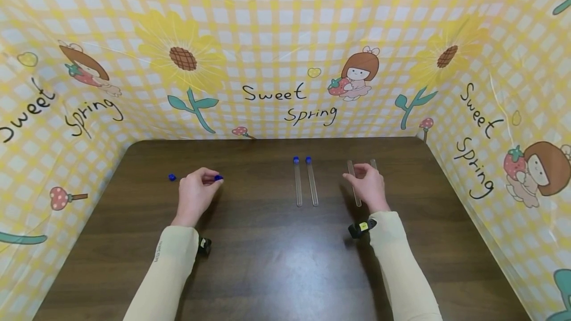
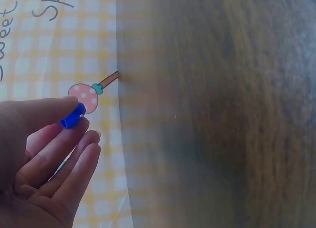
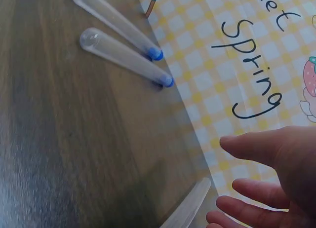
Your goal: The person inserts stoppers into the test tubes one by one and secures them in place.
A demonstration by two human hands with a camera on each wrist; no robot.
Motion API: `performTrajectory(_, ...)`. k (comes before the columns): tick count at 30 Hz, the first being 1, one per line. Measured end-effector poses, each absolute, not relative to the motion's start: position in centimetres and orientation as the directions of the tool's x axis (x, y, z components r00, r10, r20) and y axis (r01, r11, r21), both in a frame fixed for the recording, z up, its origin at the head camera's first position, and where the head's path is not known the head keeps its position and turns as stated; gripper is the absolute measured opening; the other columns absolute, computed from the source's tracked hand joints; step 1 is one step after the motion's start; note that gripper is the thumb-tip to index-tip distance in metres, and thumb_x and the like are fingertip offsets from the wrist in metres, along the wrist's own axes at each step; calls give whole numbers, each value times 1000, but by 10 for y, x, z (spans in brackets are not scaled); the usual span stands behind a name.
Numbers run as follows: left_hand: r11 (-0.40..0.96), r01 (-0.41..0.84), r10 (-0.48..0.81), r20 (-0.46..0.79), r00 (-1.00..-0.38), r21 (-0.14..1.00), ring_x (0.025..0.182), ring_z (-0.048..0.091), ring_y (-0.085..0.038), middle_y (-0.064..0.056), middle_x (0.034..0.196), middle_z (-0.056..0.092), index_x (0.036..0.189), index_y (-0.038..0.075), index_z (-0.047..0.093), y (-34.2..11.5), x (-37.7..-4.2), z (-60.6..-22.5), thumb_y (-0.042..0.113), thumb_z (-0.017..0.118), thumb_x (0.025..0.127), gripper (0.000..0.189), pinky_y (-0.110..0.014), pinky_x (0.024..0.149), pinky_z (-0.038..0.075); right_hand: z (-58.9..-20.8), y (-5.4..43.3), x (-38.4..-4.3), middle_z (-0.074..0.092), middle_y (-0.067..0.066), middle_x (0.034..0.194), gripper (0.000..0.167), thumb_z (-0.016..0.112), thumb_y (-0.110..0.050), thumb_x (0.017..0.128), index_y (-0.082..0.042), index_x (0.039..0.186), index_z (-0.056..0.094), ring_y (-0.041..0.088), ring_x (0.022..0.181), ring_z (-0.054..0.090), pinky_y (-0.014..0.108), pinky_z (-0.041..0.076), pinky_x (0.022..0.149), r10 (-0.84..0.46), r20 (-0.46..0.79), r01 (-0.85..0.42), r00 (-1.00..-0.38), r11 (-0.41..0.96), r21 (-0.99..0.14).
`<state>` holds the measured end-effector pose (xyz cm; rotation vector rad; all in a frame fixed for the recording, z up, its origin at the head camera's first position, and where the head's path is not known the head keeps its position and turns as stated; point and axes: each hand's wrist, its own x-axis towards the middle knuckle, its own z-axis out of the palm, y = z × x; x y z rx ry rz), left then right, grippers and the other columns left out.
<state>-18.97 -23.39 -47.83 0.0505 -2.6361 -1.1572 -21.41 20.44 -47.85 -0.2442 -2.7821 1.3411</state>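
In the head view my left hand (image 1: 196,193) pinches a small blue cap (image 1: 218,178) above the table; the left wrist view shows that cap (image 2: 73,116) between thumb and fingertip. A second blue cap (image 1: 172,177) lies to the left of this hand. My right hand (image 1: 367,186) hovers over a clear uncapped tube (image 1: 357,197), its fingers loosely apart and holding nothing in the right wrist view. Another tube (image 1: 373,164) lies partly hidden behind that hand. Two clear tubes with blue caps, one left (image 1: 298,187) and one right (image 1: 313,185), lie side by side between the hands.
The dark wooden table (image 1: 276,261) has a yellow checked cloth (image 1: 276,38) rising along its back and sides. A small black device is worn on each wrist, left (image 1: 204,246) and right (image 1: 359,230).
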Motion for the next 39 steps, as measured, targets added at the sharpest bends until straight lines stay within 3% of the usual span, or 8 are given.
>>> performTrajectory(11,691,91,-111,230,-967,717,85,74,-31,-16,94,75,100,0,73,-227,-191,-480,9,80,90,16,-48,79,59,-490,215,-216,63,25,125,52,76,-21,92,6,133,59,41,114,59,54,45,97,130,-48,127,-990,716,-686)
performTrajectory(25,678,85,-86,194,-977,730,87,74,-29,-14,96,75,102,3,73,-220,-191,-484,12,79,91,16,-46,81,59,-501,213,-216,68,16,94,45,79,-14,88,7,125,64,36,89,64,52,49,81,133,-23,120,-991,782,-612)
performTrajectory(39,674,73,-73,164,-984,735,90,73,-29,-15,99,75,103,3,73,-214,-191,-484,13,79,91,17,-46,82,58,-500,213,-217,70,15,93,42,76,-13,90,7,125,64,34,86,65,51,49,80,134,-73,150,-988,769,-622)
